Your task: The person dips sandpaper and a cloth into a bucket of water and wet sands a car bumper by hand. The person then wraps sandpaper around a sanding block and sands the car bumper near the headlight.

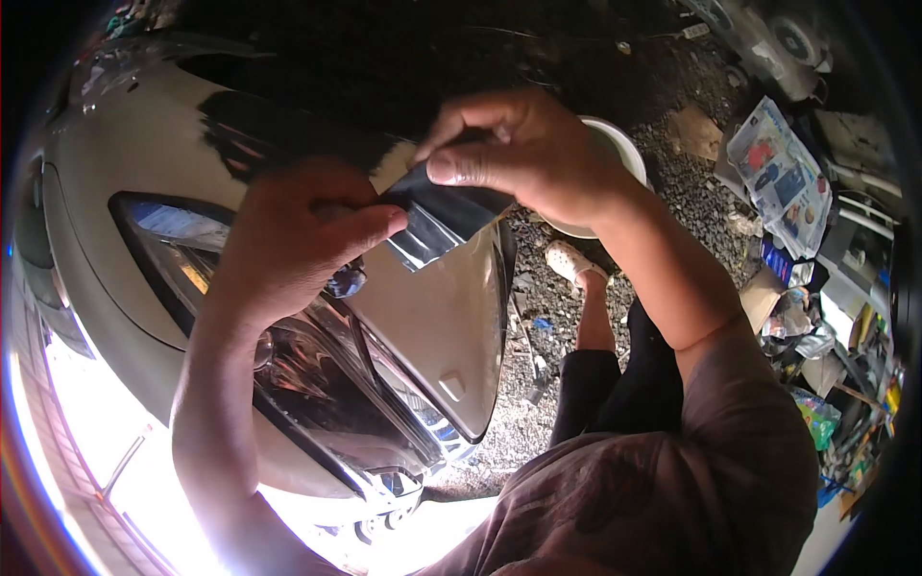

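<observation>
Between both hands, above the front of a car, is a small black sheet [447,216] with a shiny, creased face; its exact material is unclear. My left hand [298,235] pinches its left edge, thumb on top and fingers hidden behind. On the upper right side my right hand [533,154] grips it, thumb pressed on its face and fingers curled behind. Below lie the car's pale body panel [432,326] and dark headlight [178,250], partly covered by my left arm. A small dark, shiny object [347,280] shows just under my left hand; I cannot make out what it is.
A white bucket [629,149] stands on gravel [672,259] behind my right forearm. My foot in a light clog [573,261] is near the car. Along the right side are a newspaper [780,178] and a heap of mixed clutter [845,374]. Bright light glares at lower left.
</observation>
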The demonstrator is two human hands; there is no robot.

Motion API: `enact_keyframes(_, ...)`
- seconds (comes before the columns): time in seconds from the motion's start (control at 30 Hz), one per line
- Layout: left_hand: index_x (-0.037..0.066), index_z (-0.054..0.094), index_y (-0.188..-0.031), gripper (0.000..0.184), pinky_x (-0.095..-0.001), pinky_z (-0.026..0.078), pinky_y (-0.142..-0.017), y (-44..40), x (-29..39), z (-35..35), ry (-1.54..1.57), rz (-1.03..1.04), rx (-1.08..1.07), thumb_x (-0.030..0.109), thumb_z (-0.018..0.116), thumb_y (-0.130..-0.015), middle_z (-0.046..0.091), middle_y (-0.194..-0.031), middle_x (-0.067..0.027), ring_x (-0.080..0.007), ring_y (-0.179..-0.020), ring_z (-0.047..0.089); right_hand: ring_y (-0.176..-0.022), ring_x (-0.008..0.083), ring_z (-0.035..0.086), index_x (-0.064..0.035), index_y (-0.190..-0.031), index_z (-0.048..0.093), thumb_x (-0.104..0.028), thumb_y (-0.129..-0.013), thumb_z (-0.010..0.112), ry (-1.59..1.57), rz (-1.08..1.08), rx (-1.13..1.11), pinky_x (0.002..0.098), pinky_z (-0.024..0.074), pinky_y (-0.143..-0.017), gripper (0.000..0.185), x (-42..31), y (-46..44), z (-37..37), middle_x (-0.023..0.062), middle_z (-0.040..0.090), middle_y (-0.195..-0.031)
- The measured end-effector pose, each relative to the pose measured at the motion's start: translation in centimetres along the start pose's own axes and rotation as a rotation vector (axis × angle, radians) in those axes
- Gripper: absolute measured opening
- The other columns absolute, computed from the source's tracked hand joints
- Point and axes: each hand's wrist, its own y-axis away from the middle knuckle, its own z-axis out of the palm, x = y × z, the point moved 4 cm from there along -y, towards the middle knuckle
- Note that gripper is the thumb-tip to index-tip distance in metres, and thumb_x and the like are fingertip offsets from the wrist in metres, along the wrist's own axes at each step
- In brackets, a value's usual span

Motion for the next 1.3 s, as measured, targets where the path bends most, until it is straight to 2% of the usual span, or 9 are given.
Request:
enact_keyframes(0.2,0.004,0.075,-0.089,0.017,-0.034,0.053,-0.069,-0.4,-0.7,1.7,-0.185,0.174,-0.022,0.02,0.082,-0.086,0.072,-0.084,-0.009,-0.0164,-0.075,0.07,-0.119,0.0244,0.066,-0.0045,-0.136,0.068,-0.022,-0.101,0.068,-0.075,0.135,-0.251,0.035,0.0482,-0.108,0.039,4.3,-0.4,1.4,0.013,0.073,-0.128)
enact_keyframes(0.3,0.003,0.076,-0.089,0.014,-0.0348,0.056,-0.076,-0.9,-1.2,1.1,-0.305,0.057,0.078,0.016,0.081,-0.085,0.075,-0.087,-0.0118,-0.0217,-0.079,0.074,-0.114,0.022,0.067,-0.0077,-0.135,0.069,-0.025,-0.104,0.061,0.101,0.106,-0.191,0.0335,0.0525,-0.099,0.036,5.4,-0.5,-1.5,0.0124,0.073,-0.125)
enact_keyframes(0.43,0.003,0.074,-0.088,0.013,-0.0363,0.054,-0.075,-1.3,-1.3,-0.6,-0.434,0.022,0.209,0.015,0.078,-0.086,0.074,-0.082,-0.0112,-0.0222,-0.075,0.072,-0.099,0.0341,0.075,-0.0063,-0.123,0.073,-0.016,-0.093,0.064,0.891,0.139,0.624,0.0465,0.0603,-0.085,0.032,18.9,-1.8,-10.1,0.0212,0.075,-0.112)
enact_keyframes(0.57,0.002,0.069,-0.084,0.017,-0.0353,0.05,-0.071,-1.5,-1.9,0.4,-0.434,-0.035,0.161,0.015,0.079,-0.085,0.07,-0.076,-0.0103,-0.0212,-0.068,0.066,-0.092,0.0373,0.074,-0.0034,-0.099,0.076,-0.014,-0.086,0.065,1.02,0.425,0.405,0.047,0.0606,-0.079,0.02,29.0,-2.4,-6.9,0.0221,0.075,-0.095)
enact_keyframes(0.67,0.001,0.068,-0.083,0.018,-0.035,0.049,-0.071,-1.6,-2.1,0.4,-0.433,0.032,0.176,0.014,0.08,-0.084,0.068,-0.075,-0.0099,-0.02,-0.068,0.064,-0.102,0.0373,0.072,-0.0025,-0.106,0.075,-0.02,-0.093,0.061,0.913,0.146,0.505,0.0508,0.0575,-0.088,0.026,32.9,-3.8,-1.3,0.021,0.074,-0.106)
enact_keyframes(0.77,0.001,0.067,-0.082,0.018,-0.0351,0.05,-0.072,-1.6,-2.0,0.1,-0.491,0.004,0.163,0.014,0.08,-0.084,0.068,-0.077,-0.0099,-0.0199,-0.071,0.064,-0.125,0.0398,0.062,-0.008,-0.124,0.072,-0.017,-0.094,0.058,0.293,0.326,0.405,0.052,0.0505,-0.106,0.034,27.4,-2.0,2.9,0.0208,0.066,-0.134)
enact_keyframes(0.93,0.002,0.066,-0.082,0.019,-0.0359,0.049,-0.073,-1.3,-1.7,0.6,-0.415,-0.046,0.173,0.014,0.08,-0.084,0.067,-0.078,-0.0093,-0.0206,-0.071,0.063,-0.134,0.0412,0.056,-0.0028,-0.13,0.065,-0.019,-0.095,0.059,0.36,0.134,0.407,0.0528,0.0478,-0.11,0.039,21.9,2.3,6.2,0.0216,0.043,-0.159)
enact_keyframes(1.07,0.002,0.066,-0.082,0.019,-0.0365,0.049,-0.074,-1.5,-1.5,0.4,-0.45,-0.021,0.16,0.016,0.08,-0.084,0.067,-0.078,-0.0088,-0.0207,-0.069,0.063,-0.144,0.039,0.047,-0.0017,-0.14,0.056,-0.023,-0.099,0.056,0.815,0.123,0.066,0.0519,0.0428,-0.116,0.046,23.8,0.3,5.5,0.0206,0.034,-0.166)
enact_keyframes(1.3,0.003,0.066,-0.081,0.019,-0.0357,0.048,-0.075,-1.7,-2.1,0.4,-0.425,-0.043,0.137,0.016,0.08,-0.084,0.066,-0.078,-0.0088,-0.021,-0.072,0.063,-0.137,0.035,0.055,-0.0023,-0.139,0.058,-0.025,-0.103,0.049,0.448,0.033,0.406,0.0486,0.0433,-0.116,0.043,20.7,1.9,5.9,0.0198,0.044,-0.16)
